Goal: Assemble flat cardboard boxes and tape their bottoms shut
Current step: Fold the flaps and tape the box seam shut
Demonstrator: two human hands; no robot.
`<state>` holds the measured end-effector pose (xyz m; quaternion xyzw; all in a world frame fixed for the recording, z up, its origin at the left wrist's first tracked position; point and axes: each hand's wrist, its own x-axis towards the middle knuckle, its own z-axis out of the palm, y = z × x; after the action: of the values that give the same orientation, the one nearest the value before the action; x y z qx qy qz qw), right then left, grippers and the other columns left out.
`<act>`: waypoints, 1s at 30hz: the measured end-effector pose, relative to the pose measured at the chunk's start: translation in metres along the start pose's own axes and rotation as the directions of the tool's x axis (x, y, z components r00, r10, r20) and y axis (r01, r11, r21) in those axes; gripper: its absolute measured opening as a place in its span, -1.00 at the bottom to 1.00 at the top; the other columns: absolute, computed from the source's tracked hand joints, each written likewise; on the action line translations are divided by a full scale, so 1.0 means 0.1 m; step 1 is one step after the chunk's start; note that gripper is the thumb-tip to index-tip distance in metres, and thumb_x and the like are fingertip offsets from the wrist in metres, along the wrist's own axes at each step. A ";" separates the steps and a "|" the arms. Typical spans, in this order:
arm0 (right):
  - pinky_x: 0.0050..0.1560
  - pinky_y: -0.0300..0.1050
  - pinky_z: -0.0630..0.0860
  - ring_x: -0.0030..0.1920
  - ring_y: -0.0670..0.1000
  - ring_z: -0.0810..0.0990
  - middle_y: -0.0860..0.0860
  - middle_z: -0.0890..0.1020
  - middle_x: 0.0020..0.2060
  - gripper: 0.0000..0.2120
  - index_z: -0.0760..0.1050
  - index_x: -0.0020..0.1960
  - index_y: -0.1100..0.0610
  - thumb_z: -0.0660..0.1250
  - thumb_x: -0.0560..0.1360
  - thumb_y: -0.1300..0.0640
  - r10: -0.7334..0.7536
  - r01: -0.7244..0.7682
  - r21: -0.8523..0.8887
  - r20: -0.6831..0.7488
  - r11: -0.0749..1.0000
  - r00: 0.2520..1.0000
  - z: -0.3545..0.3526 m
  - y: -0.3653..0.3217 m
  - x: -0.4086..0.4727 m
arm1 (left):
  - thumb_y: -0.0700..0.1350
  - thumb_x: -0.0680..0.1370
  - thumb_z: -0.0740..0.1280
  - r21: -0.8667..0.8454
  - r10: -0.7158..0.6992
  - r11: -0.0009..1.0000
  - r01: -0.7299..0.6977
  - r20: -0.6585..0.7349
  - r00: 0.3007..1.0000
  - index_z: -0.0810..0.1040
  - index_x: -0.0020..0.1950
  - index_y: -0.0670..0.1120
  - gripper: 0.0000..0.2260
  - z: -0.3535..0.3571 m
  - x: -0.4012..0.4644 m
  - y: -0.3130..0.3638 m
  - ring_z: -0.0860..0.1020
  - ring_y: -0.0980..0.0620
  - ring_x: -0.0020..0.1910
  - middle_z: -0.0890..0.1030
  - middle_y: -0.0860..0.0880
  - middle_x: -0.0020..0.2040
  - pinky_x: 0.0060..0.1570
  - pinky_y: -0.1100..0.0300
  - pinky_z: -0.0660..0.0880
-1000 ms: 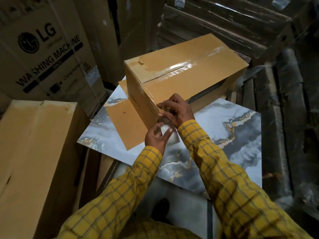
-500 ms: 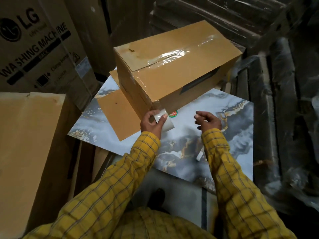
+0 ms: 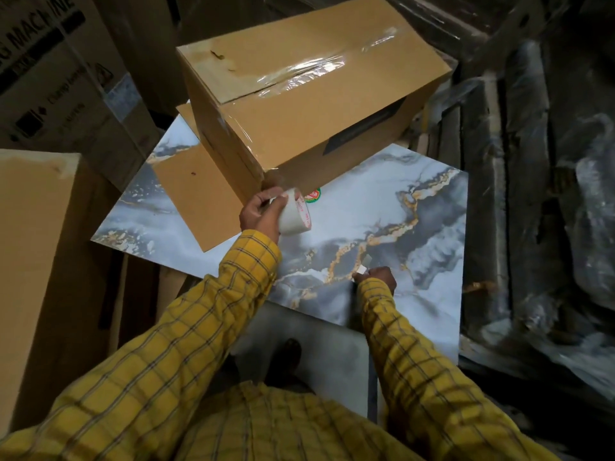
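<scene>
A brown cardboard box (image 3: 299, 104) stands on a marble-patterned slab (image 3: 382, 201), with a strip of clear tape (image 3: 299, 73) along its top seam and down its near end. At the box's near corner, my left hand (image 3: 258, 212) grips a roll of clear tape (image 3: 294, 214). My right hand (image 3: 379, 279) is low on the slab near its front edge, away from the box. Its fingers are curled and pinch a small white piece (image 3: 361, 269); what that piece is cannot be made out.
A flat cardboard flap (image 3: 196, 194) lies on the slab left of the box. A tall plain carton (image 3: 33, 244) stands at my left, and a printed washing machine carton (image 3: 60, 78) behind it. Dark plastic-wrapped stacks (image 3: 549, 161) fill the right side. My foot (image 3: 286, 357) shows below.
My right hand left the box's near end and dropped back toward me onto the slab. The left hand drew the tape roll slightly away from the box corner.
</scene>
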<state>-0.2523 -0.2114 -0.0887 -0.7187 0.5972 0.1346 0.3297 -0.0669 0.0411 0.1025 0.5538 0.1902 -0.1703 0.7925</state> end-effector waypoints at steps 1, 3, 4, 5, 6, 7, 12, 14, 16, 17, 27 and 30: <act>0.15 -0.05 0.61 -0.02 0.14 0.70 0.01 0.75 -0.04 -0.65 0.70 -0.03 0.01 0.56 0.28 -0.17 -0.034 0.033 0.025 0.034 0.999 0.999 0.07 0.01 0.04 | -0.29 0.51 0.45 -0.007 0.001 1.000 -0.001 0.000 1.000 0.64 -0.09 -0.08 -0.89 -0.01 0.01 -0.01 0.65 0.05 -0.24 0.69 0.00 -0.15 -0.12 0.05 0.64; 0.16 -0.04 0.61 -0.01 0.12 0.70 0.00 0.74 -0.03 -0.65 0.70 -0.01 0.04 0.56 0.32 -0.14 -0.048 0.045 0.035 0.083 0.998 0.995 0.00 -0.23 -0.30 | -0.24 0.52 0.46 -0.007 0.013 1.000 -0.013 0.010 1.000 0.65 -0.10 -0.07 -0.92 -0.04 0.01 -0.01 0.65 0.06 -0.25 0.70 0.01 -0.18 -0.17 0.08 0.63; 0.18 -0.06 0.59 -0.01 0.12 0.68 0.00 0.73 -0.06 -0.71 0.69 -0.02 0.07 0.57 0.37 -0.07 -0.064 0.059 0.066 0.069 0.996 0.996 -0.02 -0.35 -0.44 | -0.22 0.52 0.47 0.002 0.020 1.000 -0.020 0.012 1.000 0.66 -0.11 -0.05 -0.92 -0.05 0.01 0.00 0.65 0.05 -0.24 0.70 0.02 -0.18 -0.17 0.08 0.62; 0.17 -0.07 0.57 -0.02 0.11 0.66 0.02 0.70 -0.10 -0.80 0.68 -0.04 0.09 0.56 0.41 0.01 -0.092 0.088 0.122 0.026 0.989 0.995 -0.06 -0.49 -0.60 | -0.20 0.51 0.48 0.014 0.026 1.000 -0.026 0.011 1.000 0.66 -0.13 -0.04 -0.92 -0.07 0.01 -0.01 0.65 0.05 -0.23 0.70 0.03 -0.18 -0.16 0.07 0.62; 0.13 -0.08 0.57 -0.04 0.12 0.66 0.05 0.69 -0.14 -0.89 0.66 -0.09 0.08 0.54 0.42 0.09 -0.127 0.130 0.177 -0.029 0.976 0.991 -0.12 -0.63 -0.75 | -0.19 0.51 0.48 0.035 0.034 0.999 -0.034 0.006 0.999 0.66 -0.14 -0.02 -0.92 -0.10 0.00 0.00 0.65 0.05 -0.23 0.70 0.04 -0.19 -0.15 0.06 0.61; 0.07 -0.08 0.57 -0.08 0.13 0.66 0.09 0.68 -0.17 -0.93 0.62 -0.18 0.05 0.51 0.42 0.15 -0.197 0.215 0.234 -0.098 0.948 0.975 -0.19 -0.79 -0.89 | -0.18 0.51 0.48 0.054 0.046 0.997 -0.047 0.003 0.999 0.65 -0.16 -0.02 -0.91 -0.13 -0.01 0.00 0.65 0.05 -0.23 0.70 0.05 -0.19 -0.13 0.05 0.61; -0.11 -0.26 0.57 -0.16 -0.06 0.63 0.10 0.60 -0.06 -0.83 0.56 -0.09 -0.01 0.49 0.48 0.22 -0.747 0.798 0.295 -0.289 0.525 0.599 -0.64 -1.55 -1.55 | -0.09 0.52 0.48 0.173 0.117 0.977 -0.121 0.031 0.993 0.66 -0.18 0.01 -0.91 -0.30 -0.05 0.01 0.61 -0.03 -0.15 0.69 0.00 -0.16 -0.05 -0.05 0.60; -0.13 -0.21 0.59 -0.15 0.03 0.65 0.09 0.63 -0.09 -0.93 0.58 -0.05 0.06 0.47 0.52 0.17 -0.868 0.896 0.247 -0.251 0.370 0.428 -0.81 -1.87 -1.80 | -0.09 0.54 0.46 0.193 0.099 0.975 -0.106 0.046 0.994 0.64 -0.17 -0.01 -0.90 -0.32 -0.07 0.05 0.60 -0.04 -0.18 0.68 -0.03 -0.16 -0.12 -0.05 0.61; -0.17 -0.13 0.58 -0.19 0.04 0.62 0.07 0.65 -0.15 -0.92 0.60 -0.04 0.15 0.44 0.53 0.14 -0.931 0.956 0.113 -0.222 0.272 0.291 -0.85 -2.11 -1.91 | -0.12 0.56 0.44 0.188 0.082 0.977 -0.095 0.075 0.994 0.64 -0.17 -0.03 -0.90 -0.34 -0.07 0.09 0.60 -0.03 -0.18 0.68 -0.05 -0.15 -0.09 -0.06 0.61; -0.18 -0.09 0.57 -0.20 0.05 0.60 0.07 0.64 -0.17 -0.91 0.61 -0.03 0.17 0.42 0.53 0.14 -0.953 0.973 0.030 -0.197 0.227 0.228 -0.83 -2.21 -1.91 | -0.14 0.56 0.43 0.177 0.066 0.981 -0.081 0.089 0.994 0.65 -0.17 -0.03 -0.89 -0.35 -0.08 0.11 0.60 -0.03 -0.17 0.68 -0.06 -0.15 -0.06 -0.07 0.60; -0.41 -0.02 0.45 -0.28 0.18 0.46 0.12 0.52 -0.17 -0.82 0.57 0.02 0.15 0.37 0.48 0.36 -0.996 0.907 -0.414 -0.026 -0.072 -0.090 -0.62 -2.45 -1.91 | -0.15 0.52 0.46 0.196 0.112 0.972 -0.127 0.083 0.990 0.67 -0.23 -0.01 -0.87 -0.38 -0.13 0.14 0.59 0.03 -0.18 0.68 0.00 -0.18 -0.06 0.06 0.58; -0.43 -0.05 0.40 -0.31 0.17 0.43 0.14 0.51 -0.18 -0.71 0.56 0.02 0.16 0.40 0.38 0.44 -0.995 0.886 -0.456 0.004 -0.087 -0.095 -0.56 -2.45 -1.87 | -0.16 0.52 0.45 0.147 0.049 0.987 -0.061 0.086 0.995 0.68 -0.25 0.00 -0.84 -0.36 -0.12 0.16 0.59 -0.05 -0.17 0.67 -0.04 -0.20 -0.08 0.00 0.58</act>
<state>-0.0783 -0.0860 0.1396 -0.9751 -0.0916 -0.1782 0.0951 -0.0737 0.0809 0.1105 0.6094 0.1288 -0.1847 0.7602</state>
